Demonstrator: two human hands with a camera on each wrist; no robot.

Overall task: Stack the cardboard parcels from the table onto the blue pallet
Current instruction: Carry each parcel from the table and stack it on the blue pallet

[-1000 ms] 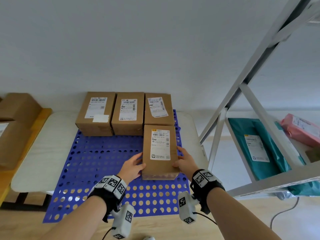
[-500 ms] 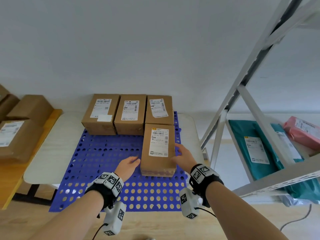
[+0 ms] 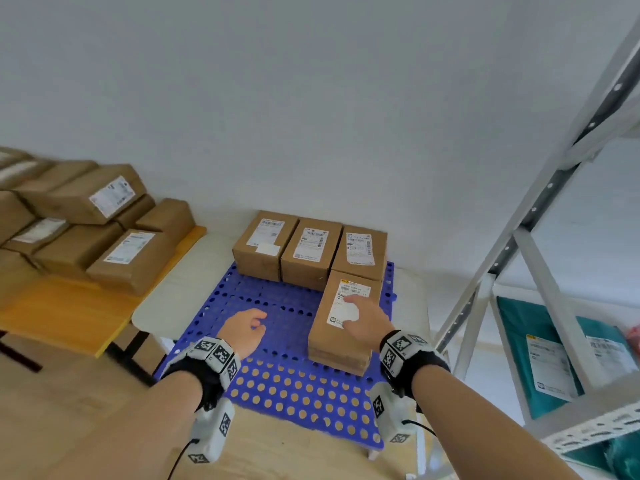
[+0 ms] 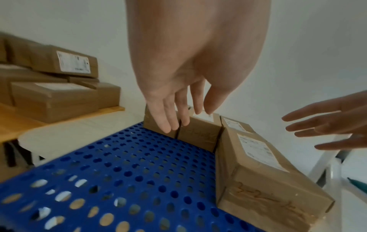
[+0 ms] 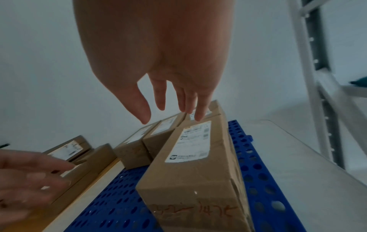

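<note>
parcels on the blue pallet (image 3: 270, 382): four in total. three boxes stand side by side in a row along the far edge (image 3: 308, 251), each with a white label on top. the fourth parcel (image 3: 341, 337) lies just in front of the right-hand box of that row, lengthwise, near the right edge of the pallet, label facing up. red handwriting shows on its near end face in the right wrist view.

left hand (image 3: 244, 329): released, fingers relaxed and loosely bent, hovering over bare pallet surface to the left of the fourth parcel, holding nothing. in the left wrist view its fingers (image 4: 168, 116) point toward the back row without contact.

right hand (image 3: 367, 318): released, fingers spread, positioned above the top of the fourth parcel; the right wrist view shows a gap between fingertips (image 5: 199, 115) and the box.

remaining parcels (image 3: 114, 244) are stacked on the wooden counter (image 3: 69, 317) to the left. the pallet rests on a white counter (image 3: 166, 303). a metal shelf (image 3: 519, 271) stands at right and carries teal mailing bags (image 3: 540, 344).
</note>
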